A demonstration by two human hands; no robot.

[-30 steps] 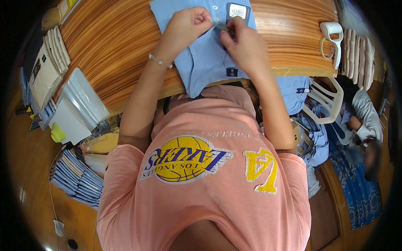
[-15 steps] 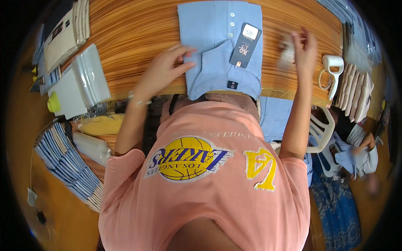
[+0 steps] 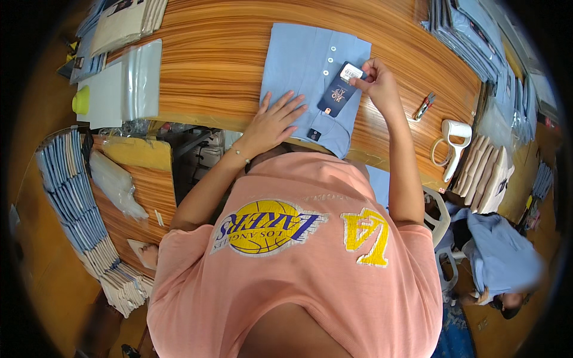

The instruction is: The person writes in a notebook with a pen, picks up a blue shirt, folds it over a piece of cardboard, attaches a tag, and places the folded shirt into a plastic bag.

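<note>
A folded light blue shirt (image 3: pixel 283 65) with white buttons lies on the wood-grain table in front of me. My left hand (image 3: pixel 276 121) rests on its left side, open, with the fingers spread over the cloth. A dark blue hang tag (image 3: pixel 338 92) with a white sticker lies tilted on the shirt. My right hand (image 3: pixel 377 83) pinches this tag by its far right corner. Below the tag is a small dark label (image 3: pixel 314 134) on the shirt. Small thread snips (image 3: pixel 424 106) with red on the handles lie on the table, right of my right hand.
A white tape dispenser (image 3: pixel 456 143) stands near the table's right edge, beside folded beige garments (image 3: pixel 482 173). Bagged blue shirts (image 3: pixel 462 36) are stacked at far right. Clear plastic bags (image 3: pixel 142 80) lie left. Long garment stacks (image 3: pixel 71 197) and another person's hand (image 3: pixel 148 255) are lower left.
My right hand has come left from above the table onto the hang tag. My left hand has flattened on the shirt. The snips now show lying on the table. The view has shifted.
</note>
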